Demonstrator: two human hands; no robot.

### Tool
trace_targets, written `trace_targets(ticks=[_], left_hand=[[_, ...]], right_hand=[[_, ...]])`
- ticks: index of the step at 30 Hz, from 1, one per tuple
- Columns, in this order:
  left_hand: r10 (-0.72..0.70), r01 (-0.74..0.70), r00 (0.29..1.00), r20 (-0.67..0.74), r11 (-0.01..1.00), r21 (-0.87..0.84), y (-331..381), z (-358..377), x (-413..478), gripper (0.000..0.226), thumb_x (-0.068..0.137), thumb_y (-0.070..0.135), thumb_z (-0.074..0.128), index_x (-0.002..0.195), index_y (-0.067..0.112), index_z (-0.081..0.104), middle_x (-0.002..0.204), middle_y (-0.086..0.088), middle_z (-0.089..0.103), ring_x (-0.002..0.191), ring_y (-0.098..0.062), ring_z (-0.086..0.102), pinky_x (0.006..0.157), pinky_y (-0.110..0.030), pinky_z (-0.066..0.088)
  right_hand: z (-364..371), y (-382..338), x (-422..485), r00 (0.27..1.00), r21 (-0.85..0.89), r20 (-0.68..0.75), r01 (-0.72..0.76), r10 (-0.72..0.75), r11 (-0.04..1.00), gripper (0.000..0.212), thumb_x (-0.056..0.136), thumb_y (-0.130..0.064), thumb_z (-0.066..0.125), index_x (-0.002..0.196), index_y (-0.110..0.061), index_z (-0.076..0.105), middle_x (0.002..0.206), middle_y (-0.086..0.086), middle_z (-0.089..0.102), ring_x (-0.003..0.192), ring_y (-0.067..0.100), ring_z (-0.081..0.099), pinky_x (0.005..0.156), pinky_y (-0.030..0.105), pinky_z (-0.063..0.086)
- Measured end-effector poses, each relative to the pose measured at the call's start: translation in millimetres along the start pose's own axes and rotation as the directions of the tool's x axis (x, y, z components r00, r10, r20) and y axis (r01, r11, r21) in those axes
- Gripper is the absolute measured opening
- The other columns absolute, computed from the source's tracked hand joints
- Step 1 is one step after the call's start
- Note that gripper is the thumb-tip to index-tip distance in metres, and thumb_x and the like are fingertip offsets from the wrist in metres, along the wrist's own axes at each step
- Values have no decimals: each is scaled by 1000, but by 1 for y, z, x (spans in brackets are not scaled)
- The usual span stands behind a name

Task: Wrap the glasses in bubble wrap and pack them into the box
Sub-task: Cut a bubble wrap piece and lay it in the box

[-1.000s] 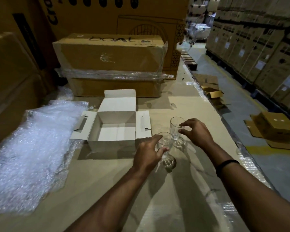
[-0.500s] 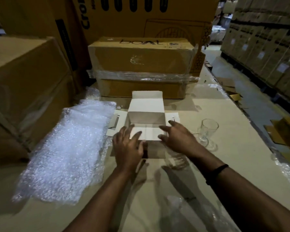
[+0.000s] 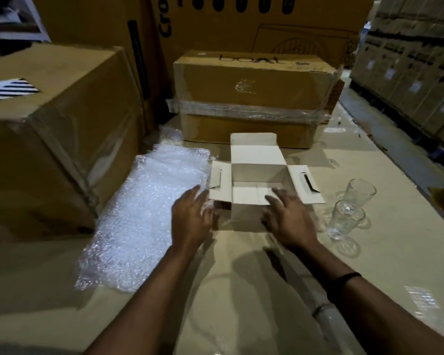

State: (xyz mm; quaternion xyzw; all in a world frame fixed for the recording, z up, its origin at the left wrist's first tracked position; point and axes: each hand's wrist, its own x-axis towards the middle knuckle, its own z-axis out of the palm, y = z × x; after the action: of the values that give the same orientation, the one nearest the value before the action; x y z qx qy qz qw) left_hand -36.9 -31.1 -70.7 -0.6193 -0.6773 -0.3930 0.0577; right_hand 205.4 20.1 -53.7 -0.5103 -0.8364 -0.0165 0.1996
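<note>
Reaching: both hands out over the near edge of the small open white cardboard box (image 3: 256,180), neither one holding anything.
Left hand: left hand (image 3: 190,219) palm down, fingers spread and loose, tips at the seam where the sheet of clear bubble wrap (image 3: 144,213) meets the box's left flap; whether it touches the wrap I cannot tell.
Right hand: right hand (image 3: 290,221) palm down, fingers apart, tips over the box's near wall; slightly blurred, contact unclear. A dark band sits on that wrist.
Box: on the pale counter (image 3: 241,290), all flaps folded outward, inside bare. Judged: opened flat so wrapped pieces can drop straight in.
Glasses: two clear footed drinking glasses (image 3: 349,211) upright, side by side, just right of the box's right flap, unwrapped. Likely parked there to stay clear of the wrap yet within the right hand's reach.
Wrap: spread flat to the left of the box, its far end bunched against a large brown carton (image 3: 49,129). Laid open, it gives a bed to roll a glass on.
Backdrop: a taped brown carton (image 3: 251,98) behind the box.
Stage: judged early; nothing wrapped, nothing packed.
Risk: thin glass near the counter's right side; a careless sweep could tip one.
</note>
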Motion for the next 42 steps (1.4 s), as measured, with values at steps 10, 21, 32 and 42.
trace_targets(ticks=[10,21,32,42], left_hand=[[-335,165,869,365,890,425,-71,-50,17,18,90,29,60,98,26,75,105,2,72,100,-23,64,86,-34,41],[-375,346,792,481,926,152,-71,-50,28,29,92,32,61,74,11,70,74,-4,68,76,-25,64,67,-29,48],[-292,394,884,365,885,-247,-64,-72,48,15,77,17,81,88,9,76,85,-5,73,74,-12,62,61,-14,42],[-56,11,985,-161,964,-265,-87,-98,-10,32,93,33,57,66,16,56,62,6,50,58,-13,45,56,-28,34]], right_hand=[[69,-70,-35,996,190,-6,84,-84,978,37,84,-37,57,115,-19,65,114,5,67,104,24,59,89,35,47],[74,-68,-31,995,142,76,55,-67,988,39,86,-41,53,118,-24,67,122,0,67,111,23,60,93,34,45],[38,-187,14,895,625,436,-378,97,683,57,73,-57,74,118,-25,59,89,-2,66,85,17,64,72,29,50],[13,-168,37,847,740,432,-529,309,415,13,91,-18,65,95,-15,53,80,11,69,53,19,58,46,26,44]])
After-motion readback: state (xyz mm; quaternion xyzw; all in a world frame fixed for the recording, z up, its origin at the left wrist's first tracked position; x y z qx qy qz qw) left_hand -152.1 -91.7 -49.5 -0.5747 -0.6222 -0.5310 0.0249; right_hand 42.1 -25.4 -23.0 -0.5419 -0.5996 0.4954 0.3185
